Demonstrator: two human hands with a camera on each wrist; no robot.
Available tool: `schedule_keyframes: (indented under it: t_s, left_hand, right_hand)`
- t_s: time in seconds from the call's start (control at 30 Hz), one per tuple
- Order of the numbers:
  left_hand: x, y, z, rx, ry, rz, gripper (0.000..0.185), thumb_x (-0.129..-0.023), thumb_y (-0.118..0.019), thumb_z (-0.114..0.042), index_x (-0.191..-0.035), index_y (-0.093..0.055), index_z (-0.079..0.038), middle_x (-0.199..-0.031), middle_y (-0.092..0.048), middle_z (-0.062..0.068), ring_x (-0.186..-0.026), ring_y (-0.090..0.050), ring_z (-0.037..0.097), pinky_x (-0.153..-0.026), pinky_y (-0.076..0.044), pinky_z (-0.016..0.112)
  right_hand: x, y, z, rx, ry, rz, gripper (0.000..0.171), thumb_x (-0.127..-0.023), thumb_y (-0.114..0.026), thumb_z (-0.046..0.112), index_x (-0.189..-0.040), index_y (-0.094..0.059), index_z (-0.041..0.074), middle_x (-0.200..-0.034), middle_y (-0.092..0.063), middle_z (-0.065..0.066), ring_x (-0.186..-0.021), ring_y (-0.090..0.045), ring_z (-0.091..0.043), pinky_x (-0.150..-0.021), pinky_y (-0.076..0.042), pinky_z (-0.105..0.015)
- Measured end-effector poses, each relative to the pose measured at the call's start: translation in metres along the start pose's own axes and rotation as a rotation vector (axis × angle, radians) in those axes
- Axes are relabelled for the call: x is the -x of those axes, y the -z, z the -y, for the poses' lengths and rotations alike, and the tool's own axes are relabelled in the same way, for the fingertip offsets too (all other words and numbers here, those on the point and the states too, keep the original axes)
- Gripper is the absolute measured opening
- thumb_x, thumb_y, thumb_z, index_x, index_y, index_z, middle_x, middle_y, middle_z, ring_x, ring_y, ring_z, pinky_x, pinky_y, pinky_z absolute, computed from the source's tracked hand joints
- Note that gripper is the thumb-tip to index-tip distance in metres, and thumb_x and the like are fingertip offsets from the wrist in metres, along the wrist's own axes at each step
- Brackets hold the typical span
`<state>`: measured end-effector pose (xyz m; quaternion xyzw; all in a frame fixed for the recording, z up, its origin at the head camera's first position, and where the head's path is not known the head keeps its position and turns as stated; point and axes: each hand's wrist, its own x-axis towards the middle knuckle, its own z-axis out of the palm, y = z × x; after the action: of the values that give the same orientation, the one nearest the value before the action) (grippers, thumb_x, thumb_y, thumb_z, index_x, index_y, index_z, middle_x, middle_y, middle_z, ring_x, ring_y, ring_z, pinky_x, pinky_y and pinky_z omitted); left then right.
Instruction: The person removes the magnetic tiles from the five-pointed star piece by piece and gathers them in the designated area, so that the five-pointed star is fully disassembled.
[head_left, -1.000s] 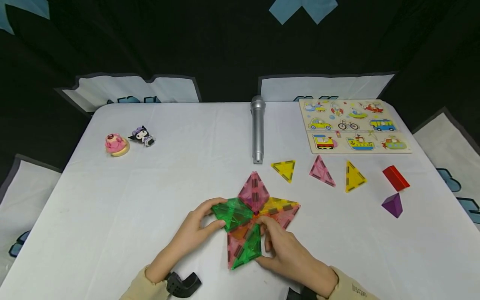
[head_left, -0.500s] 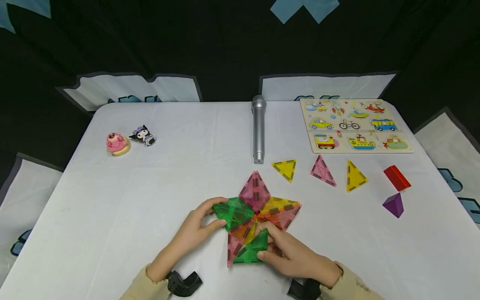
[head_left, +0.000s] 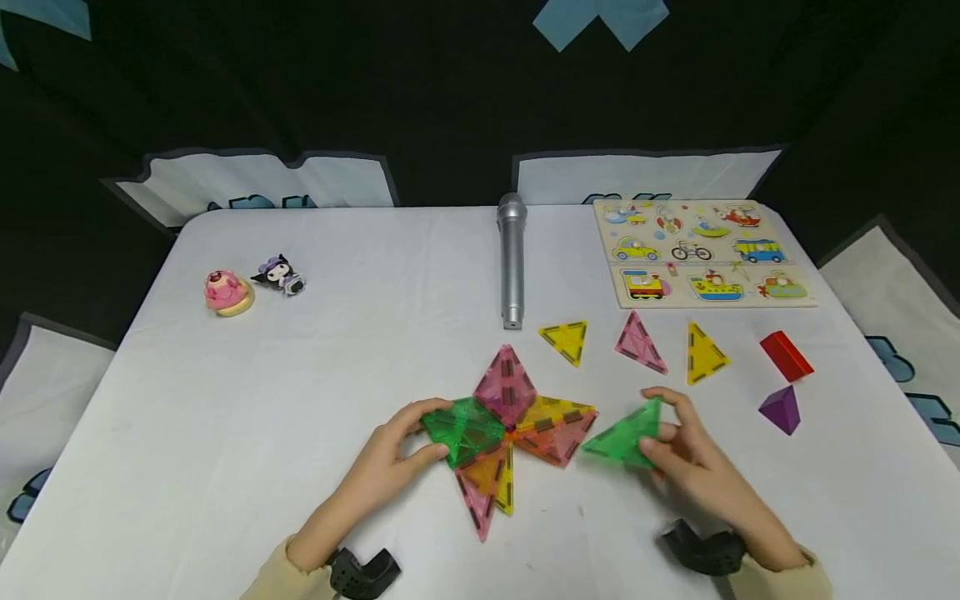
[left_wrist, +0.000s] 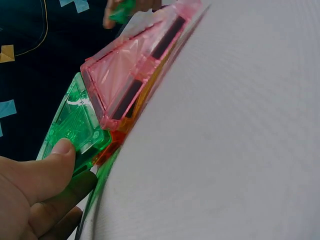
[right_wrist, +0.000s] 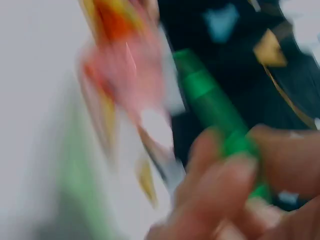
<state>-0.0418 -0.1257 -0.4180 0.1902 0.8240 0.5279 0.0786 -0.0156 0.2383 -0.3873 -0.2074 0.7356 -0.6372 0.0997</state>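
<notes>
A star-shaped build of see-through magnetic tiles (head_left: 507,387) lies on the white table, with pink, yellow, orange and green points. My left hand (head_left: 397,454) grips its green point (head_left: 463,429), thumb on the near side and fingertips on the far side. In the left wrist view, the thumb presses on the green tile (left_wrist: 75,120). Off to the right of the star, my right hand (head_left: 697,458) pinches a loose green triangle tile (head_left: 626,435), raised and apart from the build. The bottom of the star shows a bare yellow tile (head_left: 506,479) beside a pink one. The right wrist view is blurred.
Beyond the star lie yellow (head_left: 567,342), pink (head_left: 640,343) and another yellow triangle tile (head_left: 703,354). A red block (head_left: 786,356) and a purple block (head_left: 782,409) are at right. Farther back are a grey microphone (head_left: 512,262), a picture puzzle board (head_left: 705,254) and two small figurines (head_left: 228,292).
My right hand has lifted the green triangle tile off the star's lower point and carried it to the right, uncovering a yellow tile. My left hand has kept its hold.
</notes>
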Motion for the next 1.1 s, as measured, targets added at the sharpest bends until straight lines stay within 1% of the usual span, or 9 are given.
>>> schedule_keyframes:
  t_s: [0.17, 0.33, 0.47, 0.57, 0.67, 0.8, 0.87, 0.97, 1.1]
  left_hand:
    - [0.000, 0.001, -0.001, -0.014, -0.004, -0.003, 0.049, -0.081, -0.068, -0.017, -0.126, -0.050, -0.019, -0.122, -0.055, 0.006, -0.102, -0.057, 0.019, -0.090, -0.039, 0.046]
    - [0.000, 0.002, -0.001, -0.013, -0.015, -0.003, 0.050, -0.081, -0.068, -0.017, -0.127, -0.049, -0.018, -0.121, -0.056, 0.006, -0.102, -0.057, 0.019, -0.092, -0.038, 0.046]
    - [0.000, 0.001, -0.001, -0.004, -0.009, 0.003, 0.049, -0.081, -0.067, -0.017, -0.126, -0.049, -0.019, -0.123, -0.055, 0.005, -0.103, -0.056, 0.017, -0.092, -0.039, 0.045]
    - [0.000, 0.000, -0.001, 0.001, -0.005, -0.003, 0.048, -0.081, -0.068, -0.016, -0.126, -0.050, -0.019, -0.123, -0.054, 0.005, -0.103, -0.057, 0.017, -0.091, -0.039, 0.045]
    - [0.000, 0.000, -0.001, 0.004, -0.007, -0.002, 0.048, -0.081, -0.068, -0.015, -0.125, -0.050, -0.019, -0.122, -0.055, 0.005, -0.103, -0.057, 0.018, -0.092, -0.039, 0.045]
    - [0.000, 0.001, -0.001, -0.011, -0.012, 0.001, 0.049, -0.081, -0.068, -0.017, -0.126, -0.049, -0.019, -0.121, -0.056, 0.006, -0.103, -0.057, 0.018, -0.092, -0.038, 0.045]
    - [0.000, 0.002, -0.001, -0.021, -0.013, -0.009, 0.049, -0.080, -0.068, -0.016, -0.126, -0.050, -0.019, -0.120, -0.057, 0.006, -0.102, -0.057, 0.019, -0.092, -0.038, 0.046]
    - [0.001, 0.003, 0.000, -0.023, -0.015, -0.021, 0.050, -0.080, -0.069, -0.015, -0.126, -0.050, -0.018, -0.117, -0.059, 0.007, -0.102, -0.058, 0.020, -0.092, -0.038, 0.048]
    - [0.001, 0.002, 0.001, -0.012, -0.019, -0.011, 0.049, -0.081, -0.068, -0.017, -0.126, -0.049, -0.018, -0.113, -0.061, 0.008, -0.102, -0.058, 0.022, -0.091, -0.038, 0.049]
  right_hand:
    - [0.026, 0.046, -0.001, 0.424, -0.294, -0.275, 0.047, -0.096, -0.039, 0.003, -0.139, -0.020, 0.006, -0.061, -0.045, -0.006, -0.049, -0.040, -0.015, -0.041, -0.032, -0.029]
    - [0.028, 0.065, -0.004, 0.791, -0.544, -0.267, 0.064, -0.096, -0.044, 0.021, -0.140, -0.006, -0.008, -0.072, -0.052, -0.014, -0.059, -0.047, -0.021, -0.048, -0.039, -0.032]
    - [0.019, 0.058, 0.000, 0.960, -0.615, -0.249, 0.076, -0.091, -0.052, 0.022, -0.137, -0.002, -0.012, -0.060, -0.042, -0.007, -0.047, -0.039, -0.019, -0.042, -0.032, -0.029]
    - [0.008, 0.042, 0.010, 1.063, -0.535, -0.265, 0.073, -0.087, -0.058, 0.021, -0.136, -0.014, -0.010, -0.053, -0.038, -0.003, -0.041, -0.034, -0.015, -0.038, -0.028, -0.027]
    - [-0.007, 0.011, 0.022, 1.029, -0.318, -0.248, 0.063, -0.084, -0.064, 0.019, -0.134, -0.030, -0.002, -0.056, -0.044, 0.004, -0.042, -0.036, -0.009, -0.039, -0.032, -0.024]
    - [-0.025, -0.048, 0.032, 0.680, -0.070, -0.024, 0.050, -0.086, -0.063, 0.017, -0.130, -0.041, 0.012, -0.075, -0.057, 0.007, -0.053, -0.047, -0.001, -0.045, -0.042, -0.020]
    - [-0.032, -0.077, 0.033, 0.526, -0.021, 0.117, 0.047, -0.088, -0.060, 0.019, -0.130, -0.041, 0.016, -0.083, -0.059, 0.007, -0.055, -0.049, 0.001, -0.048, -0.043, -0.018]
    - [-0.037, -0.110, 0.031, 0.449, 0.025, 0.250, 0.049, -0.089, -0.059, 0.020, -0.133, -0.039, 0.015, -0.083, -0.056, 0.007, -0.054, -0.047, 0.003, -0.049, -0.042, -0.014]
    - [-0.036, -0.132, 0.026, 0.471, 0.021, 0.186, 0.055, -0.086, -0.063, 0.017, -0.134, -0.037, 0.014, -0.075, -0.049, 0.011, -0.054, -0.044, 0.003, -0.048, -0.039, -0.013]
